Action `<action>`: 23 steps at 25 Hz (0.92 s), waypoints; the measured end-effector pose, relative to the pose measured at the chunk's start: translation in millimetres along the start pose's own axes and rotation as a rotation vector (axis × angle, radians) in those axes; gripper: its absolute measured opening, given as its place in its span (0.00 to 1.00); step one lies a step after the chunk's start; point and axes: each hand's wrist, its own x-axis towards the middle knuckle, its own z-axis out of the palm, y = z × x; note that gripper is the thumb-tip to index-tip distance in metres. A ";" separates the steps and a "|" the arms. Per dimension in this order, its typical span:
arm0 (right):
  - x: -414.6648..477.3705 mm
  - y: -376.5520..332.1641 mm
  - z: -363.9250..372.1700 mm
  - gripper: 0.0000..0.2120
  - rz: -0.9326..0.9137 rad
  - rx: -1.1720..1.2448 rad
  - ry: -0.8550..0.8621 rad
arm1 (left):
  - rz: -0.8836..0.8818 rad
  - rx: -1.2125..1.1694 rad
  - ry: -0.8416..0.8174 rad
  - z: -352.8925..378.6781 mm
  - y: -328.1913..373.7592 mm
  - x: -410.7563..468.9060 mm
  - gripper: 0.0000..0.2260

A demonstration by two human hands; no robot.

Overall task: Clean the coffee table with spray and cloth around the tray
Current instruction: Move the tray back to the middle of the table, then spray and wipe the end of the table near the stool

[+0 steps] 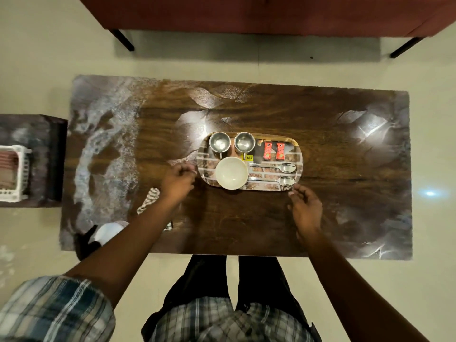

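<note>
Spray bottle (108,233) and striped cloth (151,199) lie set down at the near edge of the coffee table (246,225). Left hand (178,180), fingers curled, sits at the left rim of the central tray (298,154), grasp uncertain. Right hand (306,209), relaxed and empty, flanks its near-right corner. Pale streaks beyond may be spray or pattern, so wiping progress is judged unclear

Both arms are bare and reach forward. The left arm (128,243) emerges from a checked sleeve (54,309). The right arm (345,280) enters from the lower right.

The left hand (177,180) is back-up with fingers curled under; it cannot be determined whether they grip anything.

The right hand (306,208) is back-up, fingers loosely bent, holding nothing.

The hands are well apart, the left slightly further forward.
</note>
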 end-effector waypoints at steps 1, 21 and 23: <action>-18.4 1.4 5.0 0.14 -0.018 0.008 -0.008 | 0.002 -0.028 -0.032 -7.1 -0.4 -11.3 0.13; -276.7 1.2 91.2 0.13 -0.337 -0.148 -0.575 | 0.301 -0.256 0.173 -247.1 -34.6 -197.4 0.07; -287.7 8.2 107.5 0.14 -0.347 -0.194 -0.595 | 0.302 -0.200 0.236 -276.4 -51.3 -193.1 0.10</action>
